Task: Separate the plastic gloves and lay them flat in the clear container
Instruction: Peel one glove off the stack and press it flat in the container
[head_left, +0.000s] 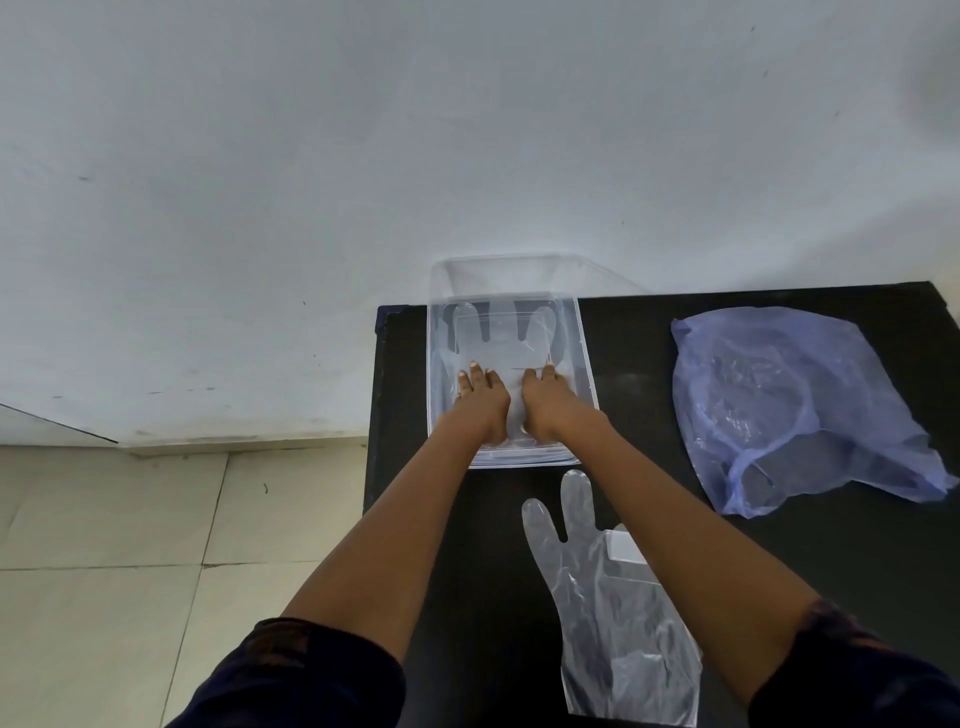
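Two hands, left (480, 397) and right (545, 397), press flat-fingered on a glove (498, 343) spread in the container (584, 364) on the bench (675, 519). You find more gloves (613, 613) lying nearby: feather-light, limp, clingy film, best pinched at the cuff.

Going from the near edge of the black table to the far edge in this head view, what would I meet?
Loose plastic gloves → both hands, left and right, pressing a glove flat inside the clear container → white wall.
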